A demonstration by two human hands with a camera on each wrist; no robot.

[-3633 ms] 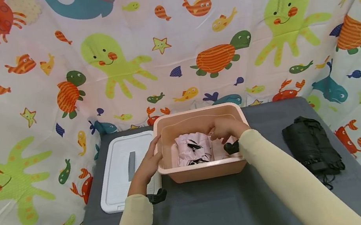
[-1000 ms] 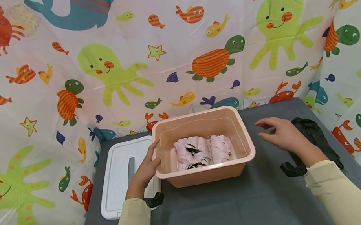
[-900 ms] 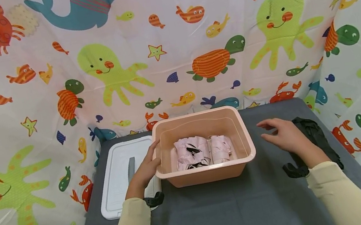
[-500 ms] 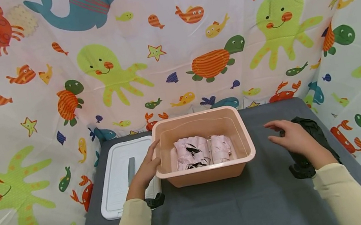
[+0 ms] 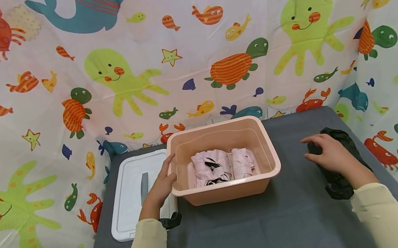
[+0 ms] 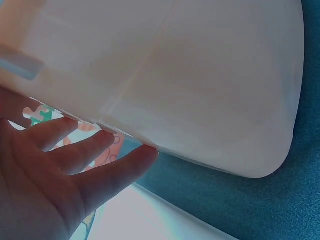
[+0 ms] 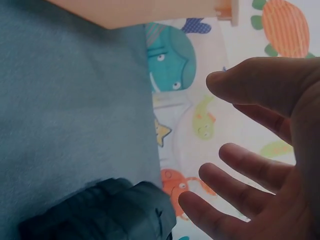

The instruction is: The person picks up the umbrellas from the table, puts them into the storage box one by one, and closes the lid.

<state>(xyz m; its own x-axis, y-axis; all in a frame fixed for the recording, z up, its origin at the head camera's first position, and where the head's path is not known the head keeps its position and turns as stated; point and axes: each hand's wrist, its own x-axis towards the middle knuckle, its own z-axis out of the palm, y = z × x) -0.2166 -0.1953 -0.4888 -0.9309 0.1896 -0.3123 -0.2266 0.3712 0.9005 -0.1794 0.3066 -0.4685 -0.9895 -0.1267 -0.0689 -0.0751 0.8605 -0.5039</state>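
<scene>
My left hand (image 5: pixel 160 190) rests its fingertips against the left side of a peach plastic bin (image 5: pixel 230 193). In the left wrist view the fingers (image 6: pixel 120 172) are nearly straight and touch the bin's edge. Inside the bin lie a larger pink fabric bundle (image 5: pixel 200 168) with black parts and a smaller rolled pink bundle (image 5: pixel 242 162), side by side. My right hand (image 5: pixel 332 156) hovers over a folded black fabric bundle (image 5: pixel 346 141), partly hiding it. Its fingers are spread and hold nothing; in the right wrist view the black bundle (image 7: pixel 115 210) lies apart from the fingertips.
A white lid (image 5: pixel 124 198) with a grey handle (image 5: pixel 144 186) lies left of the bin, partly under the left arm. Grey cloth covers the table (image 5: pixel 257 237). A curtain (image 5: pixel 188 38) printed with sea animals hangs behind and at both sides.
My right hand was inside the bin at first. It has come out and moved right, over the black bundle, drifting further right lately. My left hand has stayed at the bin's left side.
</scene>
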